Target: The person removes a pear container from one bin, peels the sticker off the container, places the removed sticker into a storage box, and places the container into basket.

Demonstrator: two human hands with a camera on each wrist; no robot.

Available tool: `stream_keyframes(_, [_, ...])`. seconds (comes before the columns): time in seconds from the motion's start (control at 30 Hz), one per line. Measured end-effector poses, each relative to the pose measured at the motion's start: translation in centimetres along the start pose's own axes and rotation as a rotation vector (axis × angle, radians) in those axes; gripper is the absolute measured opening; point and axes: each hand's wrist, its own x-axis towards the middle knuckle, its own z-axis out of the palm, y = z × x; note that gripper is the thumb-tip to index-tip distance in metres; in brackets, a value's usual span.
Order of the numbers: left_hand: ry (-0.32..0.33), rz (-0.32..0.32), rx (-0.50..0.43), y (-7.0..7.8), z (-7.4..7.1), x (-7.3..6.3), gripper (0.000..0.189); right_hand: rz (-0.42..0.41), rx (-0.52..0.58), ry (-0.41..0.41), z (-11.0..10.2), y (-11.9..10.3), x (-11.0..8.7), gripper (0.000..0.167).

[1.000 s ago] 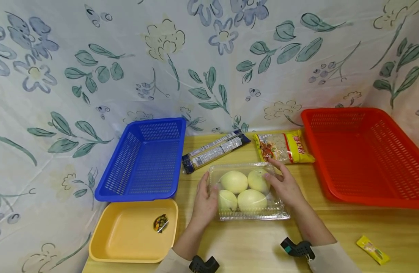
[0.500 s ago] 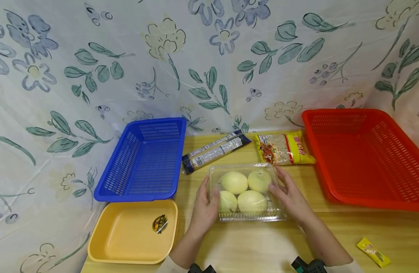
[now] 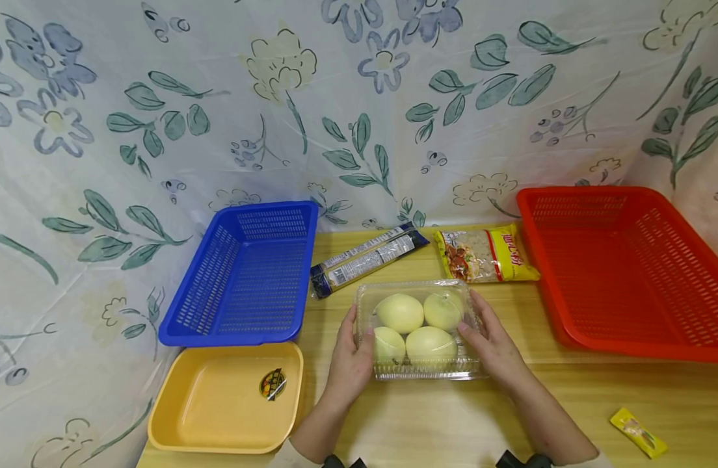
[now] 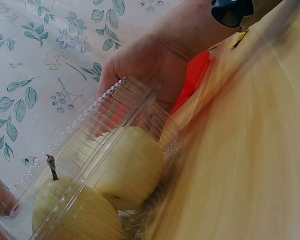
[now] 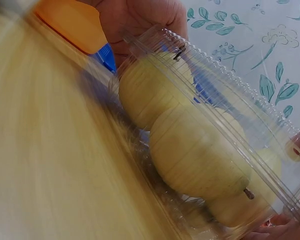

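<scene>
A clear plastic clamshell box (image 3: 420, 374) stands at the middle of the table in the head view, its lid down. Several pale yellow-green pears (image 3: 400, 313) show through it; stems are visible in both wrist views, as on this pear (image 5: 200, 150). My left hand (image 3: 352, 361) grips the box's left side, thumb at the near left of the lid. On the right side my right hand (image 3: 496, 344) holds it, thumb over the lid's edge. The fingertips under and behind the box are hidden. In the left wrist view, the right hand (image 4: 150, 65) appears beyond the box.
Behind the box lie a long dark-ended packet (image 3: 367, 260) and a yellow food bag (image 3: 488, 253). A blue basket (image 3: 253, 279) and a yellow basin (image 3: 218, 396) stand left, a red basket (image 3: 616, 279) right. A small yellow sachet (image 3: 638, 432) lies at the near right.
My right hand has slid down and toward the box's right edge; its forefinger no longer reaches past the far corner. The left hand and the box have hardly moved.
</scene>
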Motion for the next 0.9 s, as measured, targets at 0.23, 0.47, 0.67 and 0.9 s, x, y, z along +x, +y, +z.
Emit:
stream_keyframes(0.23, [0.004, -0.007, -0.042, 0.0, -0.1, -0.2, 0.061, 0.009, 0.023, 0.013, 0.3, -0.4, 0.0, 0.079])
stream_keyframes(0.47, [-0.006, -0.008, -0.065, 1.3, -1.0, -1.2, 0.062, -0.038, 0.031, 0.005, 0.4, -1.5, -0.5, 0.077])
stream_keyframes(0.67, [-0.055, 0.012, -0.108, 3.4, -2.8, -1.7, 0.063, -0.131, 0.03, 0.005, 0.6, -3.6, -0.7, 0.074])
stream_keyframes(0.9, [-0.067, 0.065, -0.077, 5.5, -5.3, -1.4, 0.062, -0.198, 0.02, -0.012, 1.2, -6.5, -0.9, 0.074])
